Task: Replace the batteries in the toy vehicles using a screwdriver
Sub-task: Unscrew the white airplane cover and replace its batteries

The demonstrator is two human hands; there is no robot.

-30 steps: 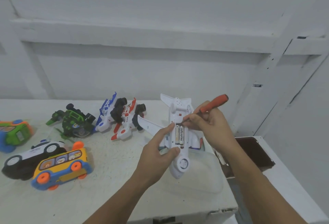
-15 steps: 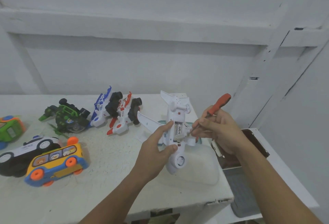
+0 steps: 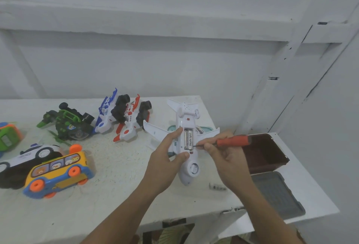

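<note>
A white toy airplane point(image 3: 189, 170) lies belly up over the table, its battery bay open with two batteries point(image 3: 188, 139) inside. My left hand point(image 3: 165, 164) grips the fuselage, forefinger along the bay's left edge and thumb below it. My right hand point(image 3: 226, 158) holds a red-handled screwdriver point(image 3: 233, 140) level, its tip touching the right side of the batteries.
Several toy vehicles stand at left: a yellow bus point(image 3: 58, 174), a police car point(image 3: 25, 156), a green-black vehicle point(image 3: 68, 125), a blue-white toy point(image 3: 106, 115) and a red-white toy point(image 3: 130, 125). A dark red box point(image 3: 266, 156) and grey lid point(image 3: 277, 195) lie right. A small metal piece point(image 3: 217, 187) lies near the edge.
The airplane has come down and turned flatter, showing the battery bay fully. My right hand swung the screwdriver from upright to level, its tip now at the batteries.
</note>
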